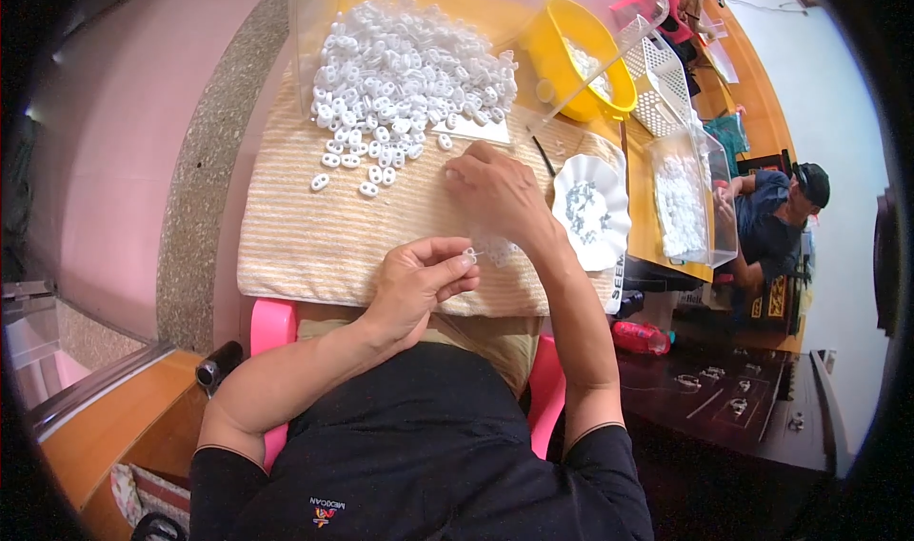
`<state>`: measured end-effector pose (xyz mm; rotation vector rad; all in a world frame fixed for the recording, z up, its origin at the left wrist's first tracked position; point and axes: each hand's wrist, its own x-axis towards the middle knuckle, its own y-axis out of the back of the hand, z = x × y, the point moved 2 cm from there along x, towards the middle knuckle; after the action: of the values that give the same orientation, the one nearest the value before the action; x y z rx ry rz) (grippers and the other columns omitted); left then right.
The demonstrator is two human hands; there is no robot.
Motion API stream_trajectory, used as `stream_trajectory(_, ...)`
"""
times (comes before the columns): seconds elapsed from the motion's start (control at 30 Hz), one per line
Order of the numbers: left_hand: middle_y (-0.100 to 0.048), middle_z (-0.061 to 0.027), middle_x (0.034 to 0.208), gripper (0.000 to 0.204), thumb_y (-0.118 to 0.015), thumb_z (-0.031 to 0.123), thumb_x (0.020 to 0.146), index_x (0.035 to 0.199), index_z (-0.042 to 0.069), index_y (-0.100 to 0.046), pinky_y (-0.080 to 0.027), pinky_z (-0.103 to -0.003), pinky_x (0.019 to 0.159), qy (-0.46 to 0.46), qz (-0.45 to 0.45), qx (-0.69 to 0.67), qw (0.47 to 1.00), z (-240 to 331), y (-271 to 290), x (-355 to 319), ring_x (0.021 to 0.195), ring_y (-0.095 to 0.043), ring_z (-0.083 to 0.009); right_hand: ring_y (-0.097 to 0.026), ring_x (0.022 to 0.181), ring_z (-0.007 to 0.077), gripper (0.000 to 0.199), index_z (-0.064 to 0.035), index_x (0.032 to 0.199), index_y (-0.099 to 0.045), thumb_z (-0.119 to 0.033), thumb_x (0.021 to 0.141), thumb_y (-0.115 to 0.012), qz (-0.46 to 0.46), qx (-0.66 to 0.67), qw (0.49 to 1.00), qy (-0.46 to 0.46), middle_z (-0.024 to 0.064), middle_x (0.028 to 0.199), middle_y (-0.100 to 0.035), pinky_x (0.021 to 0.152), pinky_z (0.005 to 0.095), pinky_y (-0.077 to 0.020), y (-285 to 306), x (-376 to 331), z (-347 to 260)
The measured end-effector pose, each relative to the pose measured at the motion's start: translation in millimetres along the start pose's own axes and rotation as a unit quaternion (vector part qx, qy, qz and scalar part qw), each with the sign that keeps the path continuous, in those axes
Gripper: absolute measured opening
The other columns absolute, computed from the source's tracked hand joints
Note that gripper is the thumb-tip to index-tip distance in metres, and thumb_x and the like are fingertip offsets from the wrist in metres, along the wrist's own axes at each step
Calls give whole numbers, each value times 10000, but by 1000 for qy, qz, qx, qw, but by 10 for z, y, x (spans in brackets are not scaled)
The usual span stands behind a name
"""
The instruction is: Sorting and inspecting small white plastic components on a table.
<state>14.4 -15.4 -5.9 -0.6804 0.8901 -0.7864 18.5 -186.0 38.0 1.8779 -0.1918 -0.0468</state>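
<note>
Low in the middle of the frame, the left hand [414, 284] is curled, thumb and forefinger pinched shut on a small white piece [470, 253]. Just above and to the right, the right hand [495, 193] rests palm-down on the striped cloth [305, 236], fingers bent; whether it grips anything cannot be told. To its right sits a white scalloped dish [592, 210] holding small grey bits. Further up, a clear plastic bin [419, 27] spills a heap of white pieces [405, 74] onto the cloth. At upper right, a yellow bowl [576, 60] holds more white pieces, beside a white basket [662, 84].
</note>
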Motion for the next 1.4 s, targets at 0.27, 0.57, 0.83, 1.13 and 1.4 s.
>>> stream_trajectory(0.27,-650,-99,915,190,-626,22,889,1071,-24,-597,-575,-293,791,-1,3,5,1000,13,18,-8,819,-661,-169,-627,894,278,237,-85,1049,-690,-113,832,-601,-16,73,997,-25,110,990,-633,794,340,-482,49,-4,-11)
stream_trajectory(0.57,-655,-94,920,190,-629,30,888,1071,-12,-605,-574,-289,791,0,-5,-1,1000,-8,17,0,818,-662,-165,-629,883,274,236,-26,1029,-682,-75,805,-624,33,116,992,-34,123,956,-645,788,334,-484,-1,-98,211)
stream_trajectory(0.83,-657,-91,913,186,-631,27,884,1065,-8,-609,-574,-293,791,-1,-6,-3,1000,-5,18,0,815,-663,-167,-628,909,310,217,-55,978,-680,-204,826,-638,-19,59,994,-85,118,978,-639,806,380,-483,19,-64,-40)
stream_trajectory(1.13,-657,-89,918,181,-632,29,885,1060,-9,-608,-574,-294,790,1,-8,-5,1000,-9,21,2,820,-662,-167,-622,894,328,202,-15,961,-664,-125,802,-606,7,59,998,-23,136,947,-633,790,392,-485,84,-126,75)
stream_trajectory(1.4,-656,-90,924,188,-636,34,884,1065,-9,-606,-573,-291,785,1,-1,2,1000,-6,11,-8,818,-661,-162,-630,872,336,215,-27,959,-681,-67,796,-549,-47,-10,999,20,137,904,-655,787,381,-495,102,-24,129)
